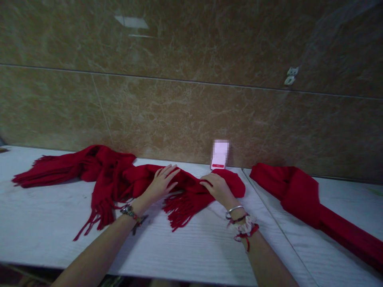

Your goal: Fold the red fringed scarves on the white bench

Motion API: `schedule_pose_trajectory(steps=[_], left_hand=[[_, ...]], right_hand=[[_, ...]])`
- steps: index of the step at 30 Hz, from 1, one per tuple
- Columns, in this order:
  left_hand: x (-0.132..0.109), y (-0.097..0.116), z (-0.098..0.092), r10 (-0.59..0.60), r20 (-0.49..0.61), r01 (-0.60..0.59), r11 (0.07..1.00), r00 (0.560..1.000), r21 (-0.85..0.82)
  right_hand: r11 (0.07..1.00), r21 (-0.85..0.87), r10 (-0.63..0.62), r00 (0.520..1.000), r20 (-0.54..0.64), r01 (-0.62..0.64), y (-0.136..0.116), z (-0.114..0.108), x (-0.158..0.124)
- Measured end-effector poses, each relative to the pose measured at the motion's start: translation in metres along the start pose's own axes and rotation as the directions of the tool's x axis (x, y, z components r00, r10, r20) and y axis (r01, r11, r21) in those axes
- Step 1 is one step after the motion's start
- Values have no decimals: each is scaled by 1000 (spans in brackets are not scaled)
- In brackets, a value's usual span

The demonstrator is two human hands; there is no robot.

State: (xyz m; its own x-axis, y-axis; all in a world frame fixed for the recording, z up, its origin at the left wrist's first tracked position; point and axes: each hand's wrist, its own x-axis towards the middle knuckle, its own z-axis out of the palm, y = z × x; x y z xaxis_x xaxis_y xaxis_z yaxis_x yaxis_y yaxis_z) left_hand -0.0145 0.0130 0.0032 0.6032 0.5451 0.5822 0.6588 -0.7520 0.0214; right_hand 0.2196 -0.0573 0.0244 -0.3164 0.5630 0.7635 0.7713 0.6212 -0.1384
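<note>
A red fringed scarf (191, 201) lies knotted or folded across the white table in front of me. My left hand (161, 183) rests on its middle, fingers spread and stretched out over the cloth. Farther right, my right hand (218, 187) has its fingers curled on the same scarf beside its rounded right end. Its fringe hangs toward me between the two hands. What lies under my palms is hidden.
More red fringed cloth (98, 163) is bunched at the left, touching the middle scarf. To the right lies another knotted red scarf (302, 195). A blurred phone-like pink object (220, 153) leans on the marbled wall (179, 111). A seam crosses the white table (209, 255).
</note>
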Motion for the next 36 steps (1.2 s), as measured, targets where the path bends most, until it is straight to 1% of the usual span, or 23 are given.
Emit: schedule_pose_trajectory(steps=[3, 7, 9, 11, 14, 16, 18, 21, 23, 25, 27, 29, 31, 33, 34, 36], left_hand=[[-3, 1, 6, 48, 53, -41, 990, 997, -133], [-4, 7, 6, 72, 15, -66, 965, 997, -253], [-2, 9, 5, 94, -22, -97, 955, 995, -281], [-1, 10, 3, 99, -56, -111, 948, 994, -299], [1, 7, -1, 58, -113, -91, 946, 992, -312], [2, 6, -3, 24, -128, -63, 949, 992, -308], [1, 7, -2, 42, -86, -66, 953, 995, -297], [0, 13, 4, 115, 6, -108, 949, 993, -295], [0, 16, 6, 98, 4, -92, 948, 995, -306], [-1, 18, 8, 40, -40, -51, 948, 998, -314], [-1, 19, 8, 12, -56, -29, 949, 998, -313], [0, 19, 8, 45, -21, -49, 950, 999, -309], [0, 18, 6, 100, 0, -95, 945, 995, -314], [2, 17, 3, 107, -49, -117, 938, 993, -325], [2, 16, 1, 85, -98, -113, 937, 992, -331], [4, 14, -6, 3, -201, -73, 938, 979, -339]], right_hand=[[995, 95, -38, 998, -40, 42, -14, 2, 3], [987, 137, -86, 996, -34, 90, -26, 11, 3], [988, 106, -111, 994, -27, 113, -26, 14, 2], [992, 37, -121, 993, -12, 121, -22, 14, 1], [992, -83, -94, 996, 5, 94, -13, 8, 0], [993, -110, -55, 998, -24, 52, -9, 5, 0], [996, -81, -29, 996, -80, 22, -10, 4, 1], [999, -16, -45, 987, -156, 43, -18, 6, 3], [997, 10, -69, 982, -176, 72, -24, 9, 4], [997, 22, -74, 983, -169, 79, -28, 10, 4], [997, 19, -65, 987, -150, 69, -30, 11, 3], [998, 4, -61, 990, -129, 62, -29, 11, 3], [998, -25, -61, 992, -107, 59, -26, 9, 3], [997, -73, -38, 997, -70, 33, -20, 7, 2], [995, -101, -20, 999, -46, 16, -16, 6, 2], [988, -152, 16, 1000, 5, -16, -9, 4, 1]])
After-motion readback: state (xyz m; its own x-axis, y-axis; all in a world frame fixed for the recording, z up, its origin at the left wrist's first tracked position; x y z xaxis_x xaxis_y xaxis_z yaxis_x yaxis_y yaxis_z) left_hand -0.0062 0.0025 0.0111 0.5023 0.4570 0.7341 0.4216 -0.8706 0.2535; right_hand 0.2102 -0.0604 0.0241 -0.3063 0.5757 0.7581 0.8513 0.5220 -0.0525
